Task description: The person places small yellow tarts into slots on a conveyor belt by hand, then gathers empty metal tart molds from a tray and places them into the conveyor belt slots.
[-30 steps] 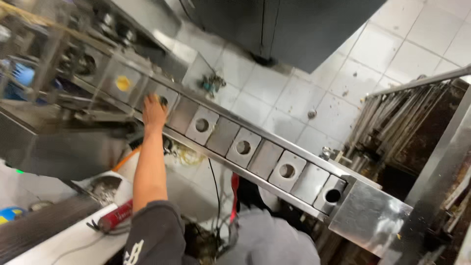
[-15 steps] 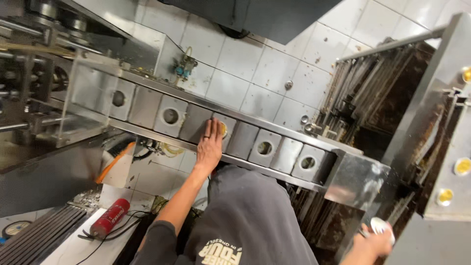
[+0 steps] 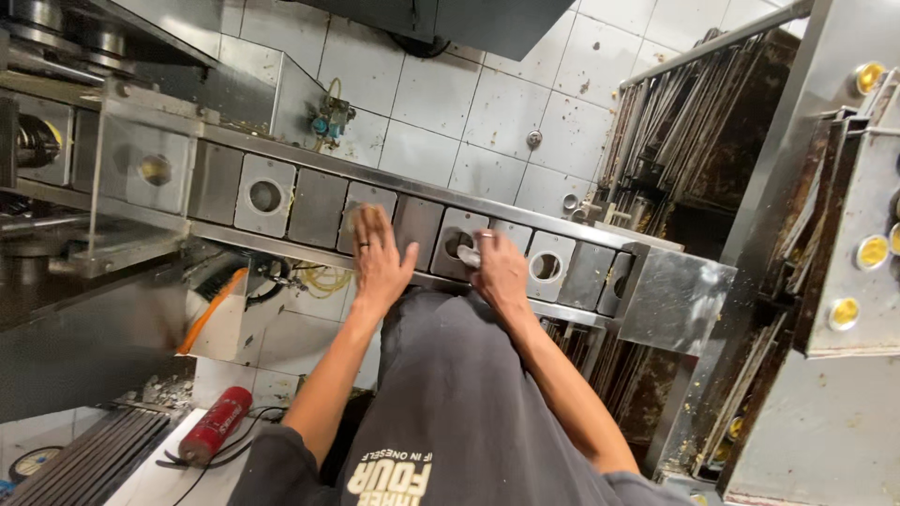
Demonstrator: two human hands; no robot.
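Hands both on the steel rail (image 3: 309, 201) ahead of me. Left hand (image 3: 380, 258) is open, fingers spread, palm flat on a plain panel, ring on one finger. Right hand (image 3: 500, 267) is closed around a small silvery piece (image 3: 469, 255), pressed at the holed panel (image 3: 459, 242) just right of the left hand. Can't tell exactly what the piece is, too small.

Rail runs diagonally, alternating plain and holed panels; another hole (image 3: 265, 196) sits well left of the left hand, one more (image 3: 546, 266) just right of the right hand.

My read on doing this well: keep the left palm planted as a brace so the body doesn't sway, line the piece square to the hole before pushing, work from the wrist rather than the shoulder.

Pose: both arms reach forward and near straight, forearms converging toward the rail, right wrist bent slightly inward, knuckles up. Dark shirt (image 3: 469, 403) hangs between the arms.

Below the left arm: red canister (image 3: 214, 424) lying on a white surface, near a black cable. Tiled wall (image 3: 469, 103) beyond the hands, tray rack (image 3: 694, 131) right of the right hand.
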